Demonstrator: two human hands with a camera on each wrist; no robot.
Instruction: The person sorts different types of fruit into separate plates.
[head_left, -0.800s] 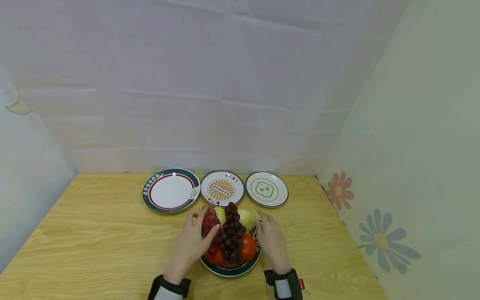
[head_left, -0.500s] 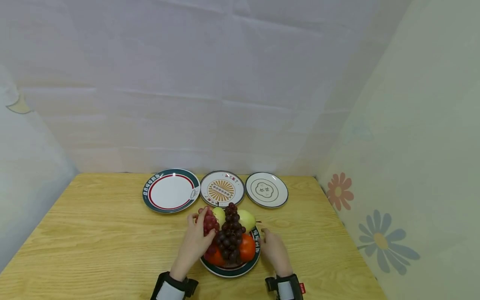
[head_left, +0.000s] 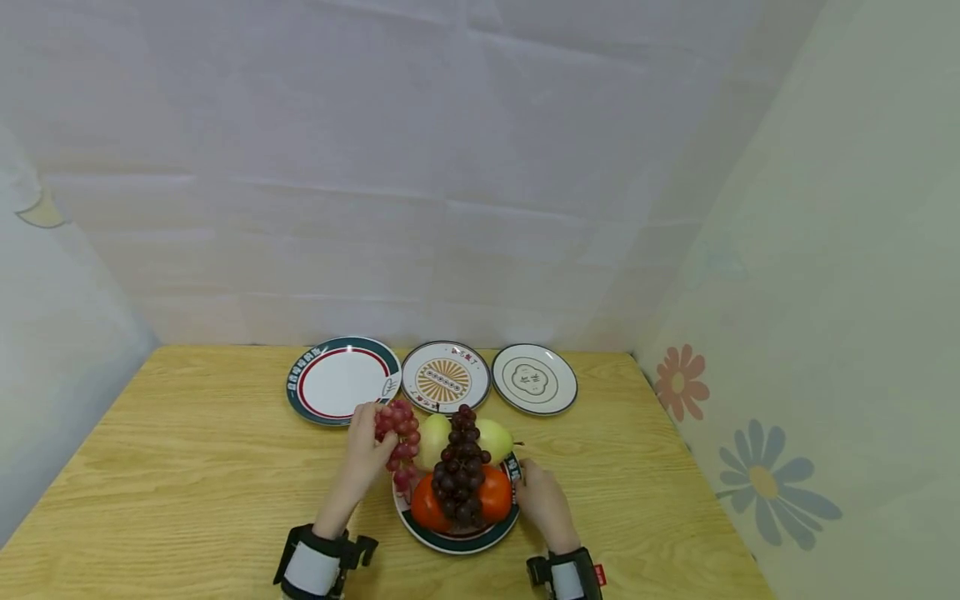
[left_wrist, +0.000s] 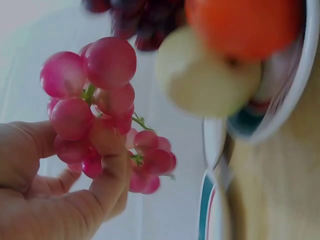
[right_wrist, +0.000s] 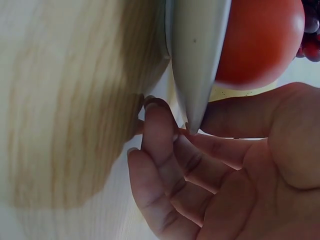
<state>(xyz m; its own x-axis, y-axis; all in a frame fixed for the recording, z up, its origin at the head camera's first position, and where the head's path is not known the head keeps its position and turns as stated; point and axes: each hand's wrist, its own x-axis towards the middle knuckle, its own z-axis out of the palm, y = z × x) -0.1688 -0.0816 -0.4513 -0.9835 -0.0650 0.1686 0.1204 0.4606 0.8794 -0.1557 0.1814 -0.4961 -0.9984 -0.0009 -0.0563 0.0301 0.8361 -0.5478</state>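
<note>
My left hand point(head_left: 367, 450) pinches a bunch of pinkish-red grapes point(head_left: 403, 437) between thumb and fingers, over the left side of the fruit plate point(head_left: 459, 547). In the left wrist view the grapes point(left_wrist: 111, 62) hang in the air, apart from the other fruit. My right hand point(head_left: 546, 502) grips the right edge of that plate; in the right wrist view the thumb lies over the rim point(right_wrist: 200, 55) and fingers are beneath. On the plate rest a bunch of dark grapes point(head_left: 461, 479), two red tomato-like fruits point(head_left: 495, 494) and two yellow-green pears point(head_left: 496, 440).
Behind the fruit stand three plates in a row: a large green-rimmed one point(head_left: 345, 382), one with an orange sunburst point(head_left: 444, 377) and a white one with a line drawing point(head_left: 534, 380). The wooden table point(head_left: 187, 467) meets cloth-covered walls at the back and right.
My left hand has taken the red grapes up and leftward off the fruit. My right hand has gone from beside the right pear down to the plate's rim and taken hold.
</note>
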